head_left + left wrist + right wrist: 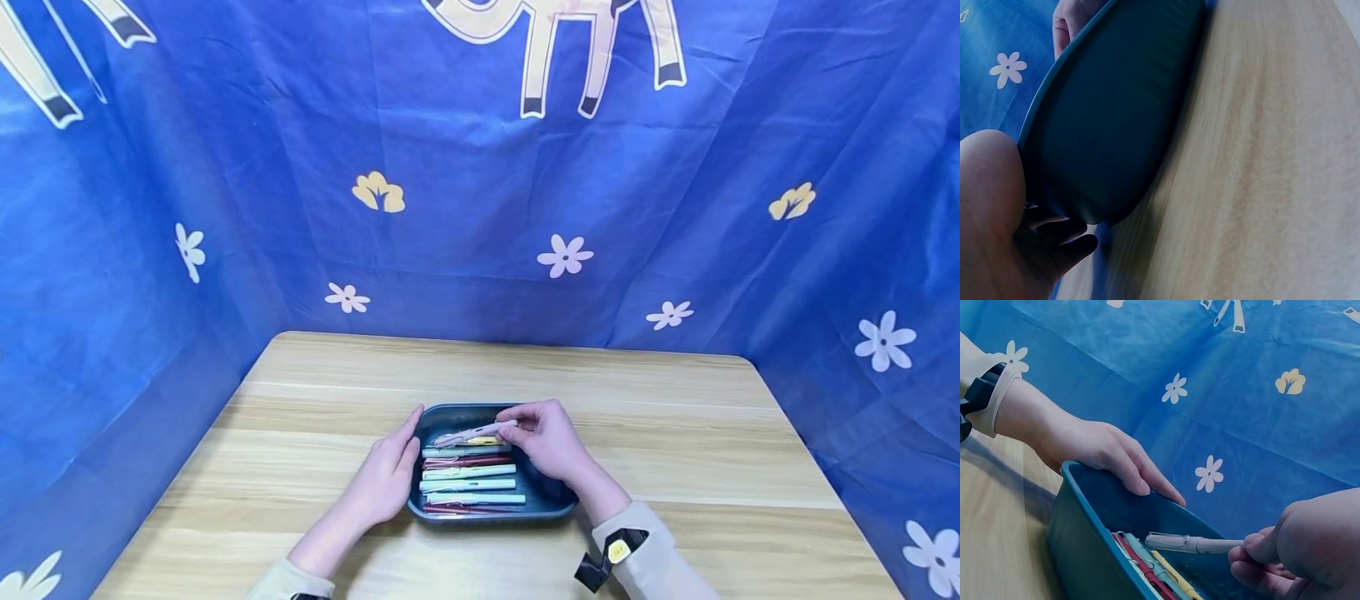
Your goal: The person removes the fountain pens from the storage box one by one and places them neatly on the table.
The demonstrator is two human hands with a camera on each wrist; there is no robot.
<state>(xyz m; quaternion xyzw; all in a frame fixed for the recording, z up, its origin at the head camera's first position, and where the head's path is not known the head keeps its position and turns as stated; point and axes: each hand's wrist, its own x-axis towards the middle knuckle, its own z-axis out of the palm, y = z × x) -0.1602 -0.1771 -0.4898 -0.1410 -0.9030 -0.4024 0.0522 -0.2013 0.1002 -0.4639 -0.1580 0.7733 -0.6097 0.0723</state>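
A dark teal plastic bin (551, 498) holds several pens lying side by side, among them pale green pens (468, 484), a dark red pen (1147, 571) and a yellow pen (1175, 575). My left hand (386, 477) grips the bin's left end, thumb over the rim and other fingers against the outside wall. In my right hand (551, 437), thumb and fingers pinch one end of a pale pinkish-white pen (1200, 544). It slants over the back of the bin, its clip end pointing left, close above the yellow pen.
The bin stands on a light wood-grain table (660, 417). A blue cloth (465, 233) printed with flowers and animals hangs behind and at both sides. A black strap (600, 567) sits on my right sleeve.
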